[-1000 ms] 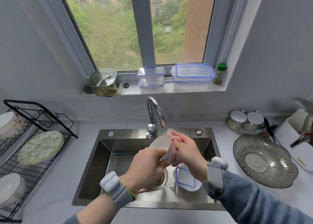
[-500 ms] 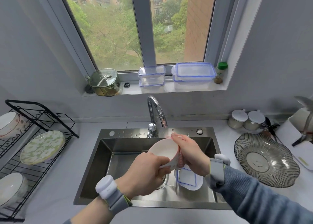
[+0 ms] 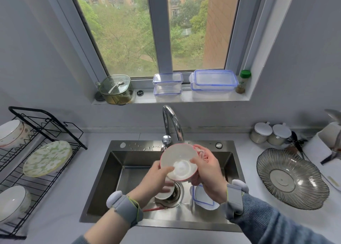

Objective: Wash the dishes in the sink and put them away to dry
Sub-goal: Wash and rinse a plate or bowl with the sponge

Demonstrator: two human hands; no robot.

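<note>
The left hand (image 3: 156,179) gripped the near-left rim of the bowl (image 3: 179,162), thumb curled inside and the other fingers behind it, so the white inside faced up toward the person. The right hand (image 3: 206,171) pinched the bowl's right rim with the thumb while its fingers wrapped a pink cloth (image 3: 203,156) against the outer wall, which looked like scrubbing the outside as the other hand steadied and turned it. The bowl was held tilted above the middle of the sink (image 3: 118,170), just under the faucet (image 3: 171,122), probably so drips and suds would fall into the basin.

Down in the sink, near the drain, lay another small dish (image 3: 163,194) partly hidden by the left hand, a red chopstick (image 3: 155,209) near the front wall, and to the right a blue-rimmed lid (image 3: 203,200) on a white plate; these seemed to be waiting their turn. On the bench to the left stood a black drying rack (image 3: 46,133) already carrying a flowered plate (image 3: 47,159) and white bowls, set on edge to drain. A ribbed glass dish (image 3: 291,179) sat on the bench to the right.
</note>
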